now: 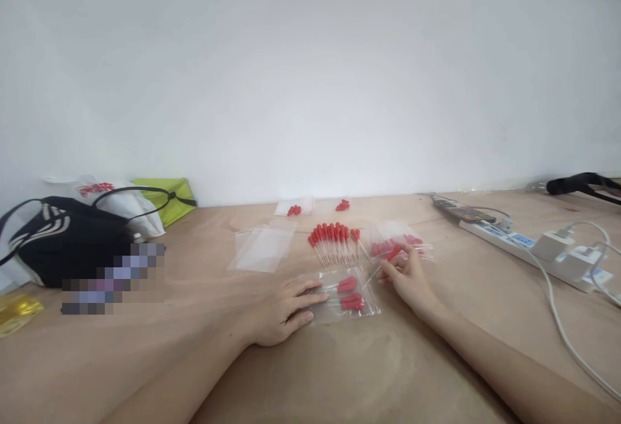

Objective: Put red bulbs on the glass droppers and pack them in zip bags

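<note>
My left hand [291, 307] lies with its fingers spread over the left part of a clear zip bag [320, 311]. Inside that bag are several red-tipped sticks [350, 284]. At the bag's right edge, my right hand [410, 281] pinches one red-tipped stick [394, 253] between thumb and fingers, its pale shaft slanting down toward the bag. Just beyond the bag, a fan of red-tipped sticks [334, 243] rests on the table, red heads pointing away from me. Behind my right hand is a pile of filled clear bags [378, 243] with red tips showing through.
Flat clear bags [264, 246] lie left of the fan. Small red pieces [294, 210] and more red pieces [342, 205] sit near the wall. A power strip [521, 243] with chargers, cables and a phone [463, 212] occupies the right; a black bag [72, 243] stands at left.
</note>
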The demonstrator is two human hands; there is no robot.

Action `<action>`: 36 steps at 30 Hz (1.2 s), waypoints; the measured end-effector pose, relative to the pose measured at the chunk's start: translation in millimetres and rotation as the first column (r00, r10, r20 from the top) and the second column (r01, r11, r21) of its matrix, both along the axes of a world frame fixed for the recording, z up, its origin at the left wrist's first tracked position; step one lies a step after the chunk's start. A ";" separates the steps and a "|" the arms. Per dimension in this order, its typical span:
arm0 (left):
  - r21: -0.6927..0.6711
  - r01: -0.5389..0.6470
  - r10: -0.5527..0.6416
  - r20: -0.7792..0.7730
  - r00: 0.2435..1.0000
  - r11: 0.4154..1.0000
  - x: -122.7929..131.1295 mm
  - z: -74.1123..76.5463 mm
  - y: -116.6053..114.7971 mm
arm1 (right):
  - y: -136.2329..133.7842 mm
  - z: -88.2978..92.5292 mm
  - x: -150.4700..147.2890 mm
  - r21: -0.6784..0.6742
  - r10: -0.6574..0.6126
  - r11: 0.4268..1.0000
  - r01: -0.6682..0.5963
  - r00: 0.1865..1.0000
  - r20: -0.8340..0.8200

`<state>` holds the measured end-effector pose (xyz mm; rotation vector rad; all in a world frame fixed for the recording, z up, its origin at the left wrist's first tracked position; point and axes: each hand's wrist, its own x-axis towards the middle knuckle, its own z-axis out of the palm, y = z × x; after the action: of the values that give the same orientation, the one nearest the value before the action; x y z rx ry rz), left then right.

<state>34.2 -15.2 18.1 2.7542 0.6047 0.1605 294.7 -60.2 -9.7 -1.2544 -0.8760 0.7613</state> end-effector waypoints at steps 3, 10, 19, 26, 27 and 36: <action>-0.006 0.006 -0.006 0.027 1.000 1.000 -0.6 -1.4 0.2 | -1.2 -3.2 -5.4 -0.018 0.057 0.998 -0.057 0.998 -0.024; -0.009 0.009 -0.009 0.053 0.999 1.000 -0.6 -2.3 0.8 | -0.5 -6.4 -10.9 0.011 0.045 0.999 -0.045 0.996 -0.078; 0.000 0.010 -0.010 0.033 0.999 1.000 -0.8 -0.7 -0.4 | -6.2 -4.7 -9.7 -0.084 0.175 0.981 -0.176 0.984 -0.024; -0.031 -0.036 0.035 -0.005 0.999 0.999 -1.5 -0.3 -0.1 | -4.3 -4.4 -7.2 -0.190 0.284 0.950 -0.247 0.937 0.205; -0.034 -0.041 0.040 -0.005 0.999 0.999 -1.6 0.2 -0.4 | -4.5 -3.2 -7.5 -0.207 0.325 0.937 -0.282 0.921 0.215; -0.050 -0.030 0.032 0.041 0.999 0.998 -2.1 -1.0 -0.6 | -4.7 -1.3 -11.9 -0.275 0.507 0.847 -0.455 0.847 0.160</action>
<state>32.1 -15.8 17.2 2.6879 0.6319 0.2067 282.8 -64.9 -11.0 -1.3548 -1.3563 1.1631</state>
